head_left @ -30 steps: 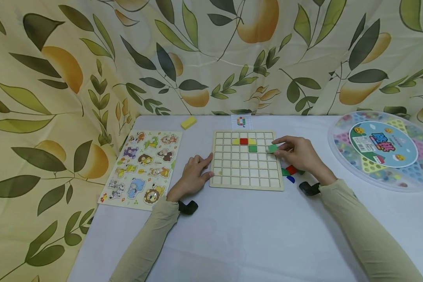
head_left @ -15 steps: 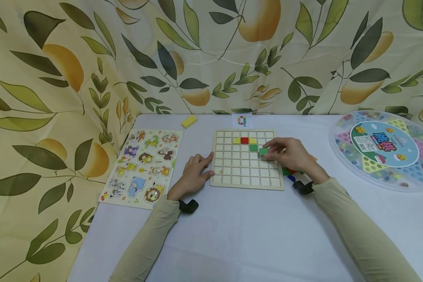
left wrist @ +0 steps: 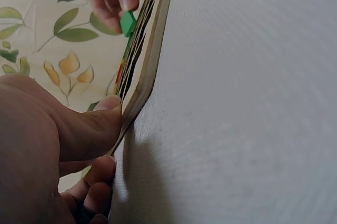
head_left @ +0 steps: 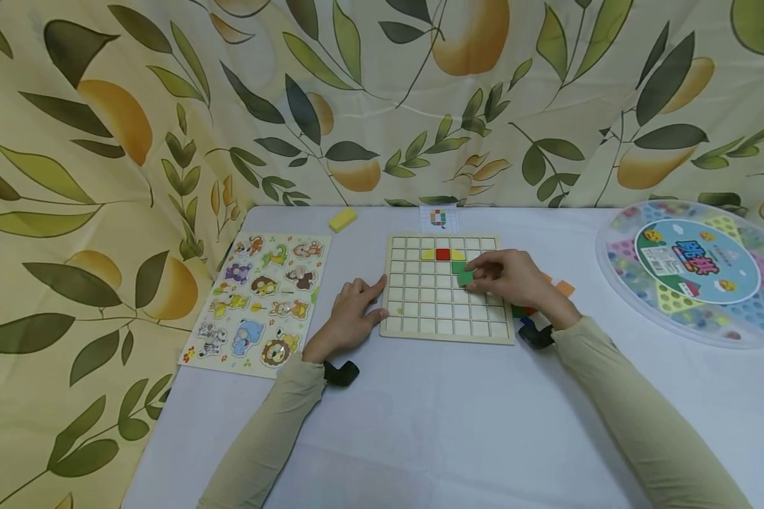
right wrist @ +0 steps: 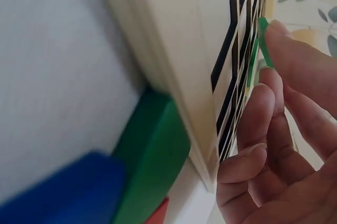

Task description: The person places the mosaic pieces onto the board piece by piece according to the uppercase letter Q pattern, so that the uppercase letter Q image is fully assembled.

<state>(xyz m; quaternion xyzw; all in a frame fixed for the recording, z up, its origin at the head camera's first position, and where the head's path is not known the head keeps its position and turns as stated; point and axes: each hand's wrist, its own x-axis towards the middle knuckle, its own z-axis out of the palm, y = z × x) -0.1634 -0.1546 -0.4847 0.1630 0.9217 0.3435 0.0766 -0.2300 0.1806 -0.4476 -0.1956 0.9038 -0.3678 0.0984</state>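
A pale wooden grid board (head_left: 414,334) lies on the white-covered table. My right hand (head_left: 512,279) pinches a green square tile (head_left: 464,279) between thumb and fingers, over the right half of the grid. Just above that tile, another green tile (head_left: 458,267) sits in a cell. A red square (head_left: 443,254) lies in the row beyond, with yellow pieces on both sides. In the right wrist view the pinched tile (right wrist: 264,42) is tilted close over the grid. My left hand (head_left: 351,313) rests against the board's left edge, thumb and index finger touching it.
Loose coloured pieces, including an orange one (head_left: 564,288), lie right of the board, partly behind my right hand. A small pattern card (head_left: 438,218) is behind the board. An animal puzzle board (head_left: 257,304) and yellow block (head_left: 342,220) are left; a round game box (head_left: 694,272) is right.
My right hand has carried the green tile leftward over the board, from its right edge to just below the other green tile. My left hand has stayed at the board's edge.
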